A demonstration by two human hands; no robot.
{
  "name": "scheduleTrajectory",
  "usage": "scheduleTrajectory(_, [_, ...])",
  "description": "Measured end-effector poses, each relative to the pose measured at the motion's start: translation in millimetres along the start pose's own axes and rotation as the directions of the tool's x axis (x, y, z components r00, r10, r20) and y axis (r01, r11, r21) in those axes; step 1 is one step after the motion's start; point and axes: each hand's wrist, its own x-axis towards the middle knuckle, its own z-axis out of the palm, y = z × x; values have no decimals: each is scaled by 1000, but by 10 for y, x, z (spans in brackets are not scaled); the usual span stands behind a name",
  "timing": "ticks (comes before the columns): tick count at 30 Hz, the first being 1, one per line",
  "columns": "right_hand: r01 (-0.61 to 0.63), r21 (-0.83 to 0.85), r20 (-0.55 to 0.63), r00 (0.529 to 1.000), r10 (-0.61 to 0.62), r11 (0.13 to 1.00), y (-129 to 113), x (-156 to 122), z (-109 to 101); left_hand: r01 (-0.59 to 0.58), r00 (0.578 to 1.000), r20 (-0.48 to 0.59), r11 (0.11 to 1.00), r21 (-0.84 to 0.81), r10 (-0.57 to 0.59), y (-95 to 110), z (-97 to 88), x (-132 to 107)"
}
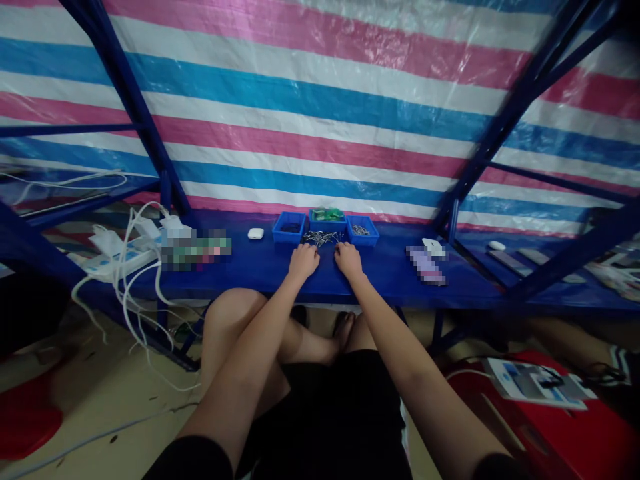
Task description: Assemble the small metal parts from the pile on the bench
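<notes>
Centrally, three small blue bins sit in a row on the blue bench (260,267). The middle bin (327,219) holds green bits. Left of the middle bin is a bin with dark contents (289,227); right of it is a bin with grey metal bits (363,230). Farther left of the middle bin lie a white earbud-style case (255,233) and a power strip with white chargers and cables (120,257). Farther right of it sits a white rounded object (433,247). Behind the middle bin hangs a pink, white and blue striped tarp (320,113). Blue frame posts (125,87) rise on both sides and block none of the work.

Just in front of the middle bin is a loose pile of thin metal parts (323,237). It looks shiny, tangled and too small to tell the parts apart. The left hand (303,260) and right hand (349,260) rest knuckles-up on the bench at the pile's near edge, fingers curled down. Can't tell whether either grips a part.
</notes>
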Motion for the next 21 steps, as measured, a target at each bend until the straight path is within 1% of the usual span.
scheduleTrajectory(3, [-12,6,-16,1000,13,1000,16,2,3,-11,1000,-13,1000,-2,11,-8,11,3])
scheduleTrajectory(8, [-108,-17,-76,991,107,994,28,-6,15,-28,999,-26,1000,-13,27,-25,38,9])
scheduleTrajectory(11, [-129,-39,-80,989,126,991,25,-17,14,-26,999,-27,1000,-12,26,-24,39,9])
scheduleTrajectory(18, [-96,-30,-49,994,94,995,34,-23,14,-26,999,-21,1000,-4,26,-17,33,8])
scheduleTrajectory(20, [-44,-6,-44,998,44,999,41,-4,31,-33,998,-45,999,-1,32,-15,39,9])
scheduleTrajectory(21, [4,10,-44,999,-4,1000,45,8,43,-42,997,-62,999,-4,42,-12,42,10])
